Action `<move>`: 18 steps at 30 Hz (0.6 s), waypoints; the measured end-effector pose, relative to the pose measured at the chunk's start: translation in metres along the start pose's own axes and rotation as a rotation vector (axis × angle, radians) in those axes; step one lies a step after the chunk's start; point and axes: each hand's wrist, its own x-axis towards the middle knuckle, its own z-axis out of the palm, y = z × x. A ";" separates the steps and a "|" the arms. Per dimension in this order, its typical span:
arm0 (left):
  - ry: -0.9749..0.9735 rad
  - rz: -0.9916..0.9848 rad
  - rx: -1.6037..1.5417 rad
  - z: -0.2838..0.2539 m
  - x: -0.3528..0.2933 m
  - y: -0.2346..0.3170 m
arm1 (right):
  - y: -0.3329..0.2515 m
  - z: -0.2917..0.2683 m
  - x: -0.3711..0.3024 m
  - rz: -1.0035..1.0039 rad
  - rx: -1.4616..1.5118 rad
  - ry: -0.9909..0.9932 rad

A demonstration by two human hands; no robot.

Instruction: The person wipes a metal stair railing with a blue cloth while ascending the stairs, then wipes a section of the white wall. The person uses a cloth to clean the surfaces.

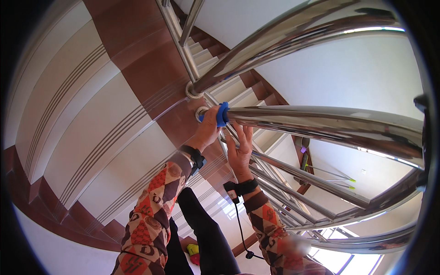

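My left hand (pixel 209 127) is closed on a blue cloth (pixel 222 114), pressing it round the lower end of a shiny steel post (pixel 321 120), just above its round base collar. Beside it, my right hand (pixel 241 155) is open, fingers stretched and apart, with the fingertips up against the near side of the same post. Part of the cloth is hidden behind my left fingers. Dark straps circle both wrists, and a black cable hangs from the right one.
A thicker steel post (pixel 293 41) rises just beyond. Slanting steel rails (pixel 311 176) run off to the right. Pale stair treads with a red-brown border (pixel 137 50) lie on the left, and another flight (pixel 238 94) descends behind the railing. Long-handled tools (pixel 337 172) lean by a lower wall.
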 end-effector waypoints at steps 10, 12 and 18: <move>-0.094 0.052 0.013 -0.011 0.006 -0.020 | -0.003 0.010 0.000 -0.038 -0.011 0.029; -0.071 -0.007 0.018 -0.017 0.005 -0.021 | -0.004 0.015 0.001 -0.016 0.016 0.008; -0.067 0.061 -0.023 0.009 0.011 0.014 | 0.010 -0.011 -0.007 0.043 -0.007 -0.005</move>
